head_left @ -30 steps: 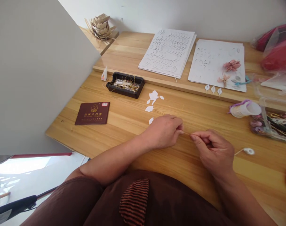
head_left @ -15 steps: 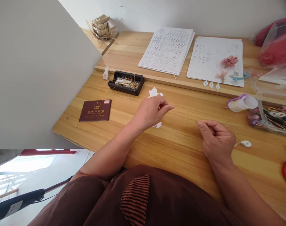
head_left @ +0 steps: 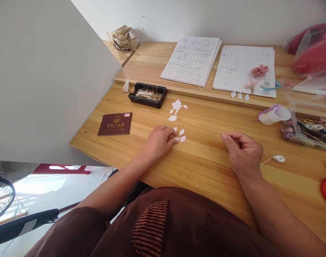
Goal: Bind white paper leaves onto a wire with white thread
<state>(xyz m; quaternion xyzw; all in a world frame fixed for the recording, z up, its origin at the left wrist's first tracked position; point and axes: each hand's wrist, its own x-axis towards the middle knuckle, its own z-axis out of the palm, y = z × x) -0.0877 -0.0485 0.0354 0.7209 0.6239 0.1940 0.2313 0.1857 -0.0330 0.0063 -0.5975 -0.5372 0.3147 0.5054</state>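
Your left hand (head_left: 161, 142) is nearer the white paper leaves (head_left: 182, 132); two lie just past its fingertips, toward two and three o'clock, long ways pointing one to seven. Another touches those fingertips; I can't tell if it's pinched. Your right hand's (head_left: 245, 153) thumb and finger press together.

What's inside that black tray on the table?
Thin gold-coloured strands, a white roll-shaped piece and small shiny bits lie in the black tray. They hide most of its floor, so anything underneath can't be seen.
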